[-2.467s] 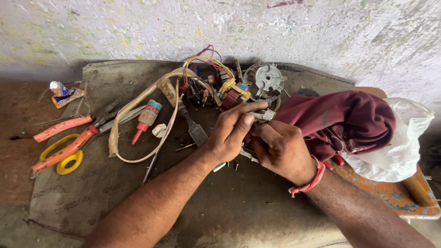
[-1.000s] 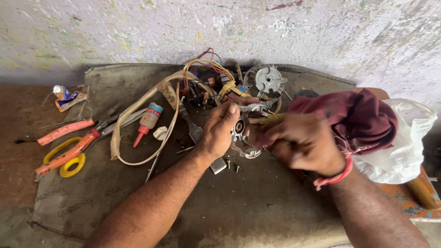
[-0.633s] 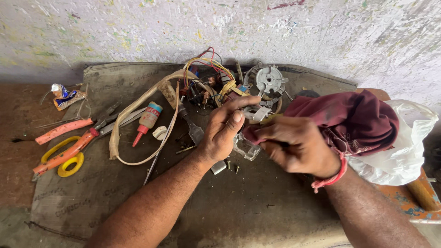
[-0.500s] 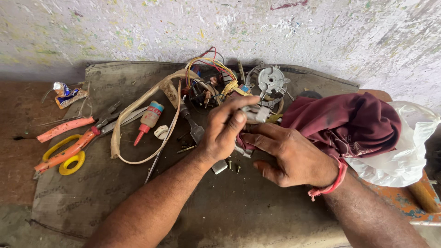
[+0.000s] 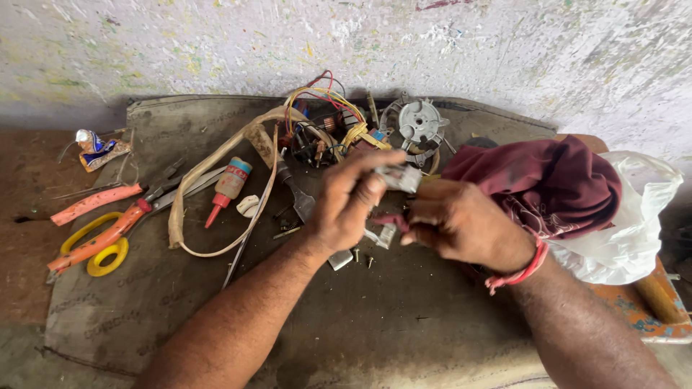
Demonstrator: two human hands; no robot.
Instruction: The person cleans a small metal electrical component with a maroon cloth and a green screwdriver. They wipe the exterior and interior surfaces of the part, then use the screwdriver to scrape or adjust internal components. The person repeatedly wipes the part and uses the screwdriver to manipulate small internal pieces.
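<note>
The fingers (image 5: 364,189) of the left hand (image 5: 344,209) are curled and pinch a small grey metal part (image 5: 398,178), thumb on the near side, holding it raised just above the tabletop (image 5: 216,317). The right hand (image 5: 458,223), at about three o'clock from the left, has its fingers (image 5: 418,216) bent inward, their tips meeting the same part from below; it looks as if one hand steadies the piece while the other works on it, though motion blur hides the exact grip. A red thread band (image 5: 520,268) circles the right wrist.

Directly beneath the hands, small loose screws (image 5: 362,258) and a pale metal bit (image 5: 340,259) lie on the worn grey mat, probably kept close for easy reach. At twelve o'clock from the hands sits a tangle of yellow, red and blue wires (image 5: 324,115), and beside it, toward one o'clock, a round grey metal housing with vanes (image 5: 420,124). At three o'clock a maroon cloth (image 5: 555,184) is bunched over a white plastic bag (image 5: 634,223).

Toward nine o'clock a small red-and-tan bottle with a blue cap (image 5: 227,189) lies inside a loop of tan flat strap (image 5: 216,162). Farther out are orange-handled pliers (image 5: 108,205) and yellow-handled scissors (image 5: 101,248), well apart from the hands.
</note>
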